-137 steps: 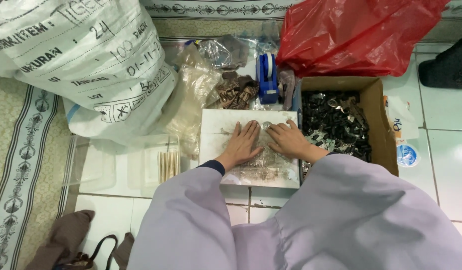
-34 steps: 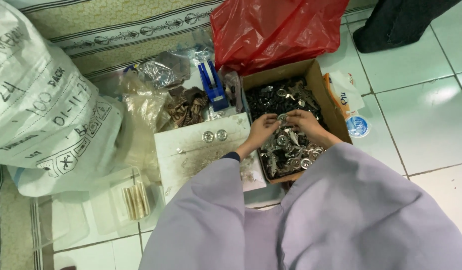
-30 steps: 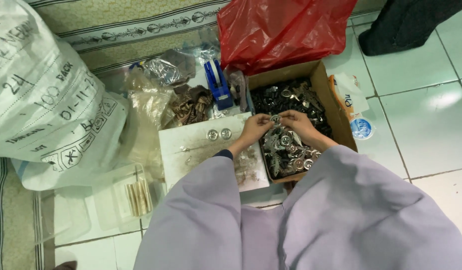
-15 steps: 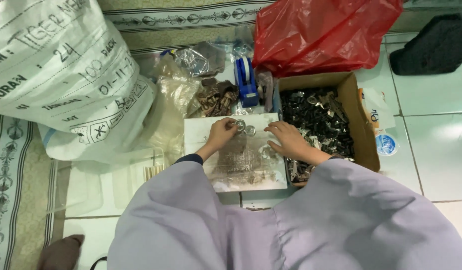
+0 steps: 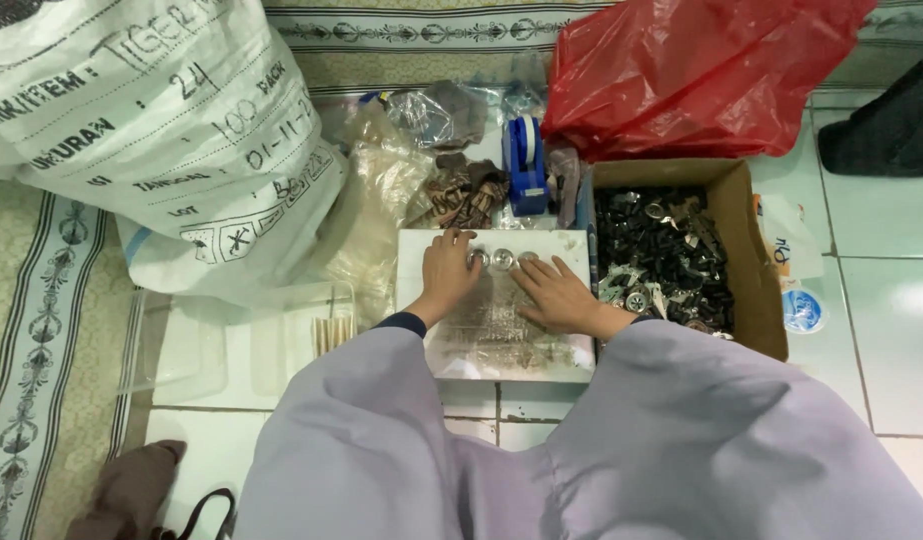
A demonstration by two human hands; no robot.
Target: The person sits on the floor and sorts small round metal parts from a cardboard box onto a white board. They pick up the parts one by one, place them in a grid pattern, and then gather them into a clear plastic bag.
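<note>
Both hands flat, grips apart, on white board; small metal rings at fingertips liable to scatter if nudged.

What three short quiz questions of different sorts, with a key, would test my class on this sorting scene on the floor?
1. True or false: both hands rest on the white board.
2. Which lies behind the cardboard box? A) red plastic bag B) green bucket C) wooden stool
3. Fill in: the small round metal pieces lie between the left hand and the ____ hand.

Key: 1 true. 2 A, the red plastic bag. 3 right; the right hand.
</note>
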